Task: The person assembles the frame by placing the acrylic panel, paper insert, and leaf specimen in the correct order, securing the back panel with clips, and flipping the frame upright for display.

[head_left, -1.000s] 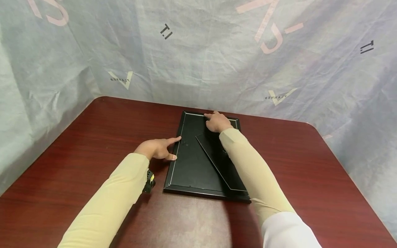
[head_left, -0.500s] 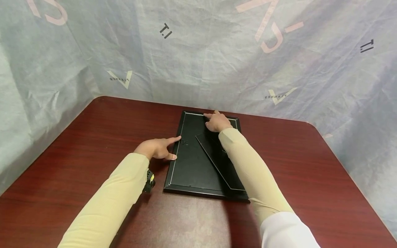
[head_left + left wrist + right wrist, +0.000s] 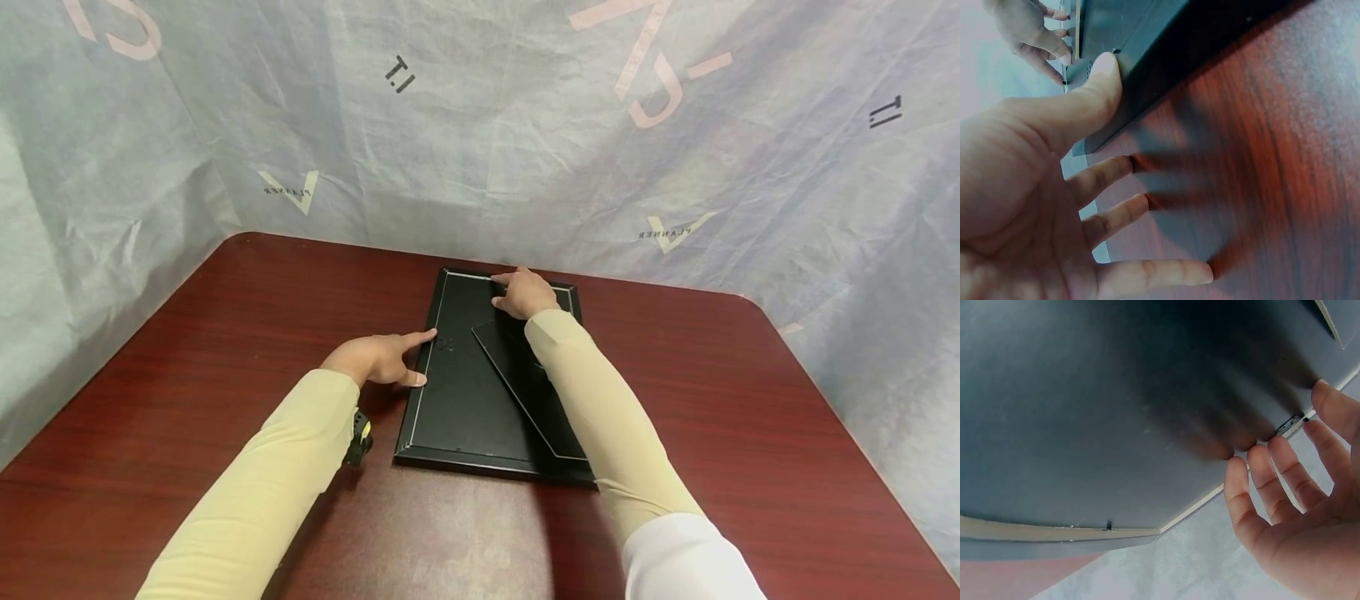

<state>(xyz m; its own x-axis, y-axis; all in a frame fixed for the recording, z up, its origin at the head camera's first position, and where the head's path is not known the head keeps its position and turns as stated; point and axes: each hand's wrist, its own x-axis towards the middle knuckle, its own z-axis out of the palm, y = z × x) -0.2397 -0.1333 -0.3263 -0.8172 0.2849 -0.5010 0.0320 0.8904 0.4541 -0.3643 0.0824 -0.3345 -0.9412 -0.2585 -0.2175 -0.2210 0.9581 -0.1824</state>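
Observation:
A black picture frame lies back side up on the table, its easel stand slanting across the back panel under my right forearm. My left hand rests at the frame's left edge with forefinger and thumb stretched onto the rim. In the left wrist view the thumb lies on the frame while the other fingers spread beside it over the wood. At the far edge, my right hand touches the seam between backing and rim with its fingertips, close by a small metal tab.
The reddish-brown wooden table extends to both sides of the frame. Pale printed sheeting hangs behind and along both sides. A black and yellow wrist strap piece shows beneath the left sleeve.
My right hand and forearm have shifted very slightly left at the far edge. The left hand and the picture frame stay practically where they were.

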